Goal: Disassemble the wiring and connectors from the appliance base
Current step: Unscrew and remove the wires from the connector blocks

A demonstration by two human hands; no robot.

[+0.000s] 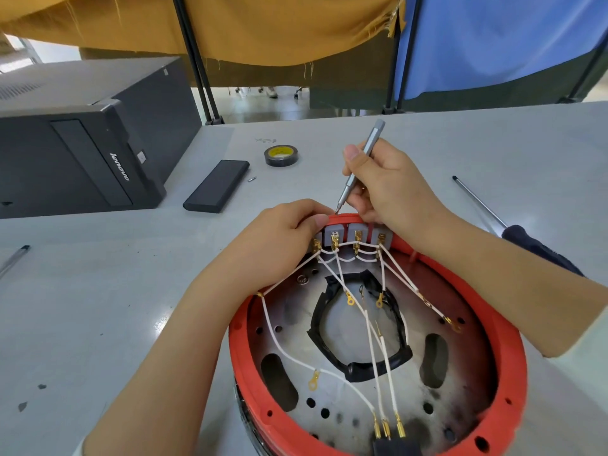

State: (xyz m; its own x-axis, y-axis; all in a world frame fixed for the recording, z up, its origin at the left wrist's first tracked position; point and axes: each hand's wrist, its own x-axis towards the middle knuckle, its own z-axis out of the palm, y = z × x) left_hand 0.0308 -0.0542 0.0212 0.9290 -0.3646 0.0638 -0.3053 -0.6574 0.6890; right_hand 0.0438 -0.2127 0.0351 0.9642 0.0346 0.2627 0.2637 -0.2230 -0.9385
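Note:
The round appliance base [250,350] with a red rim and a metal plate lies upturned before me. White wires [371,343] with brass ring and spade terminals run across it to a row of grey connector blocks [357,233] at its far rim. My left hand [283,232] grips the far rim and the leftmost block, thumb on the red edge. My right hand [385,189] holds a slim grey precision screwdriver [360,166], tip down at the rim just behind the blocks. A black plug [396,445] takes three wires at the near edge.
On the grey table lie a black computer case [75,149] at the left, a black flat box [217,185], a small loose bit [252,179], a tape roll [281,155], a long dark-handled screwdriver [513,225] at the right and a pen [14,258] at the far left.

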